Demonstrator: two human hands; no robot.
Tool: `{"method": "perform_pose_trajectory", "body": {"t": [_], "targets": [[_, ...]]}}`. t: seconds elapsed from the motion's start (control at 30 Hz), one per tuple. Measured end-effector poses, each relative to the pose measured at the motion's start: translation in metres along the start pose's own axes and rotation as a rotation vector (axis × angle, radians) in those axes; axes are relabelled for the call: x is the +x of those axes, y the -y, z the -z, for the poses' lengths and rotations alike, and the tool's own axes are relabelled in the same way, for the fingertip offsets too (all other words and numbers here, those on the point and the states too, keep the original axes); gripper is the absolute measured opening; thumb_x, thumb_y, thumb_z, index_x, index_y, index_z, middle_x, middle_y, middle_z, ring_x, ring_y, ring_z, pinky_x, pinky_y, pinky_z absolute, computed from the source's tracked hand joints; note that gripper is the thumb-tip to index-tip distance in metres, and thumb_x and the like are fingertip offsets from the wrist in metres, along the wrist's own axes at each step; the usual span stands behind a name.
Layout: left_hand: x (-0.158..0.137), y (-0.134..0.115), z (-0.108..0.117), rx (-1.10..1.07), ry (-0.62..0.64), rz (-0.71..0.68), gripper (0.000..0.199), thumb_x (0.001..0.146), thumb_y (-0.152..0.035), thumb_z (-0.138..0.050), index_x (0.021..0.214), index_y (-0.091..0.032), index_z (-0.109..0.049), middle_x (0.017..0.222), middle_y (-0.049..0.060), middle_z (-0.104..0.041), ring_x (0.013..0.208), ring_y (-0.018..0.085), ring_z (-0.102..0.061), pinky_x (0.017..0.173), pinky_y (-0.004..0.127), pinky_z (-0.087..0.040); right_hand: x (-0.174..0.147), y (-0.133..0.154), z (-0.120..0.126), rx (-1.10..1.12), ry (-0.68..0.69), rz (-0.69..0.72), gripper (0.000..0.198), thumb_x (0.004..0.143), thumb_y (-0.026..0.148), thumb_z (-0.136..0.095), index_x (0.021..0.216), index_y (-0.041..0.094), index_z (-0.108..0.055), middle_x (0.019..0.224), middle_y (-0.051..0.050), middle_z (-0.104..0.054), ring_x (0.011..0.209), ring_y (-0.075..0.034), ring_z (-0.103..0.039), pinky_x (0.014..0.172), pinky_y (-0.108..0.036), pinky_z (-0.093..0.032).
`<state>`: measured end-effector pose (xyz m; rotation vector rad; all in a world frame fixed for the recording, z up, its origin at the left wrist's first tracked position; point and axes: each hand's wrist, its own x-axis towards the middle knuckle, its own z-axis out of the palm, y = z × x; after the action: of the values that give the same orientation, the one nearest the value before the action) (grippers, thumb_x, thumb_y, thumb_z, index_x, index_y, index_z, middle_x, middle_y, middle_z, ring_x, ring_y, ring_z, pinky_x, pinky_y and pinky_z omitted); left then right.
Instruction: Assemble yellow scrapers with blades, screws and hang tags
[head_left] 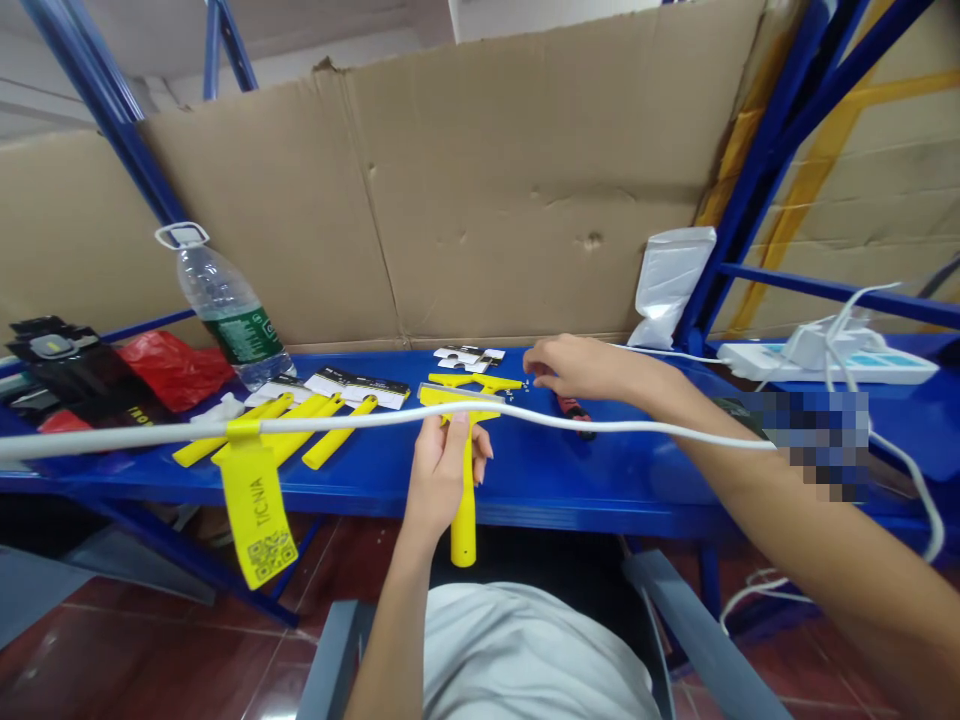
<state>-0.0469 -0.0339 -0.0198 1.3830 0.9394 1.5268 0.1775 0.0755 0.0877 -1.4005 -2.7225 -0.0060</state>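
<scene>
My left hand (442,465) is closed round a yellow scraper (463,515), just under its wide head. The scraper's handle points down towards me, and a greyish strip runs along the top of its head. Over the table my right hand (566,368) is bent downward with curled fingers beside some tiny loose pieces (526,385), perhaps screws. Whatever its fingertips hold is too small to make out. Beyond the scraper lie yellow head parts (480,381) and black-and-white cards (469,357). A red-and-black tool (574,412) rests below my right hand, partly hidden by a white cable.
Several yellow handled tools (341,432) lie at left near printed cards (360,386). Behind them stand a large water bottle (240,325) and a red bag (172,370). The white cable (375,419) with a yellow tag (259,515) crosses the view. A power strip (885,368) is at right.
</scene>
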Motion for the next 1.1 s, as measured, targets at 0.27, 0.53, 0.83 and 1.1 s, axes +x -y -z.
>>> {"method": "perform_pose_trajectory", "body": {"t": [0.27,0.53,0.83,1.1], "targets": [[-0.004,0.003,0.004,0.035,0.015,0.051,0.038,0.112,-0.059,-0.060,0.107,-0.022,-0.055,0.079,-0.002,-0.071,0.052,0.010,-0.057,0.055,0.025,-0.047,0.036,-0.016,-0.026,-0.033,0.061,-0.018,0.016,0.096,0.017,-0.074,0.109,0.017,-0.083,0.127,-0.015,-0.080,0.107,-0.026,-0.076,0.080,-0.029,-0.049],[-0.007,0.002,0.001,0.044,0.005,0.027,0.035,0.113,-0.057,-0.058,0.107,-0.022,-0.054,0.079,-0.003,-0.071,0.053,0.009,-0.057,0.056,0.025,-0.048,0.035,-0.023,-0.037,0.086,0.108,-0.015,0.015,0.102,0.018,-0.066,0.104,0.018,-0.081,0.104,-0.008,-0.083,0.081,-0.017,-0.073,0.075,-0.025,-0.048],[-0.008,0.002,0.002,0.038,0.030,0.022,0.036,0.113,-0.059,-0.058,0.112,-0.023,-0.054,0.081,-0.003,-0.071,0.054,0.010,-0.057,0.057,0.025,-0.049,0.035,-0.029,-0.043,0.166,0.148,-0.056,0.013,0.100,0.015,-0.065,0.105,0.016,-0.077,0.092,-0.006,-0.081,0.067,-0.013,-0.067,0.066,-0.023,-0.046],[-0.009,0.002,0.001,0.012,0.026,0.041,0.036,0.112,-0.059,-0.060,0.115,-0.023,-0.054,0.080,-0.003,-0.071,0.054,0.010,-0.056,0.055,0.024,-0.047,0.031,-0.032,-0.044,0.261,0.181,-0.044,0.007,0.093,0.020,-0.068,0.097,0.019,-0.074,0.086,-0.003,-0.078,0.065,-0.014,-0.068,0.060,-0.023,-0.045]]}}
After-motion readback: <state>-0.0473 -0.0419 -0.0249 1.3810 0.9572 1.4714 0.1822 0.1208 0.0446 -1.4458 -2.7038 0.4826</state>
